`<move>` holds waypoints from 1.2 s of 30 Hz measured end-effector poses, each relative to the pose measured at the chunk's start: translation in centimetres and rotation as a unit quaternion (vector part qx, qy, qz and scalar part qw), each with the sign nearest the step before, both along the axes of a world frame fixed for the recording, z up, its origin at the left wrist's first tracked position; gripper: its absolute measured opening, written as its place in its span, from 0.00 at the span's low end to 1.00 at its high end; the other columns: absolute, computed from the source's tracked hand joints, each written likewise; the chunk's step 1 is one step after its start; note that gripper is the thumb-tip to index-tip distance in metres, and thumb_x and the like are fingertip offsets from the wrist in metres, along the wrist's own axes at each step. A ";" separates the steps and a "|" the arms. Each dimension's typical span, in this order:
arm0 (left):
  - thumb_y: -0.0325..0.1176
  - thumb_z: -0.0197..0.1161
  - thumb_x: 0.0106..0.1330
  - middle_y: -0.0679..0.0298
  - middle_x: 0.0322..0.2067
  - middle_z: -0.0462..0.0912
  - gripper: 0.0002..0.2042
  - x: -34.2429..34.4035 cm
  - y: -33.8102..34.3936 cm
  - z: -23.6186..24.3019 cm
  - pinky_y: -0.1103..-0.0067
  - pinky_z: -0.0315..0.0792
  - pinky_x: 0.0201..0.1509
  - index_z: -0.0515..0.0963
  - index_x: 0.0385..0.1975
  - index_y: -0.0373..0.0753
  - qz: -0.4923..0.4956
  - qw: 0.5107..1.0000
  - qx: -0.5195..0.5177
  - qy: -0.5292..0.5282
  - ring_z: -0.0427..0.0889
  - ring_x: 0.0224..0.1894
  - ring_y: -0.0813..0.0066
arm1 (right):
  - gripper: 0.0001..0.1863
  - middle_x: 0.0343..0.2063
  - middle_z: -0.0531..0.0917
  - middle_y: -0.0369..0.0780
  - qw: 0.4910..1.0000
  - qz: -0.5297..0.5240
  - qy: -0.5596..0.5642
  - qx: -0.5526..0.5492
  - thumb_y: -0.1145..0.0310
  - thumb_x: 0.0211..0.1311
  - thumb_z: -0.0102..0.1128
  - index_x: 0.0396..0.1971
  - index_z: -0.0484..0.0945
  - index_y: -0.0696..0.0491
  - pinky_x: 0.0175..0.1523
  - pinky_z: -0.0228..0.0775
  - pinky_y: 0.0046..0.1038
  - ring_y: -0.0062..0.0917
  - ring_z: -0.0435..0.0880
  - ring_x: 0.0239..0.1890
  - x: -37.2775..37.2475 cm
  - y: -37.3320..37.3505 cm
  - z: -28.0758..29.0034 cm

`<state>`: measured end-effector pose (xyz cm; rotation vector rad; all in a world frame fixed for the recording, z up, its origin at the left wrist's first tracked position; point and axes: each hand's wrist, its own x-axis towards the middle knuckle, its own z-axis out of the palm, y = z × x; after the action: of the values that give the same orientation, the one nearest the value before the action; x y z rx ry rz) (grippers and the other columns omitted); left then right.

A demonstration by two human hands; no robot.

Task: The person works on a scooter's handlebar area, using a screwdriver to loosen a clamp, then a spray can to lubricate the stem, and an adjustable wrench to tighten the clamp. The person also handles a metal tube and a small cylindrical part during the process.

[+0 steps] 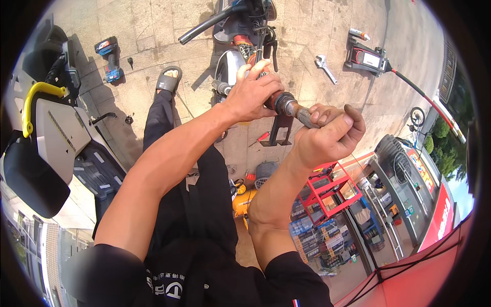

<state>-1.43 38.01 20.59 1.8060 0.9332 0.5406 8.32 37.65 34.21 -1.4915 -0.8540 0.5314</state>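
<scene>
A reddish metal tube [275, 99] with a dark ring [283, 103] around it runs out of a two-wheeled vehicle [238, 51] at the top centre. My left hand [255, 91] is wrapped over this tube, its fingers partly spread. Beyond the ring, a narrower rusty end [293, 108] points toward my right hand [332, 130]. That hand is closed, thumb and fingers pinched on a greyish, worn-looking piece [306, 117] against the rusty end. Whether it is a rag, a brush or part of the tube, I cannot tell. Below the tube hangs a black bracket [279, 132].
A blue cordless drill [110, 60] lies at the upper left. To the upper right are an adjustable wrench [326, 68] and a floor jack [367, 57]. A screwdriver [261, 138] lies under the tube. A red cart [330, 192] stands lower right, a white-and-black vehicle [56, 138] at left.
</scene>
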 end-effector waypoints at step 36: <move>0.35 0.77 0.36 0.75 0.51 0.73 0.32 0.1 0.0 0.0 0.53 0.53 0.62 0.73 0.47 0.53 0.010 1.000 0.008 -0.001 0.57 0.66 0.57 | 0.07 0.10 0.63 0.33 0.985 0.171 0.011 0.009 0.76 0.69 0.41 0.39 0.70 0.56 0.25 0.62 0.28 0.18 0.61 0.12 1.4 0.5 1.2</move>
<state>-1.29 38.00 20.63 1.8124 0.9487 0.5646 9.74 38.13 35.43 -1.3243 -1.1024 0.7892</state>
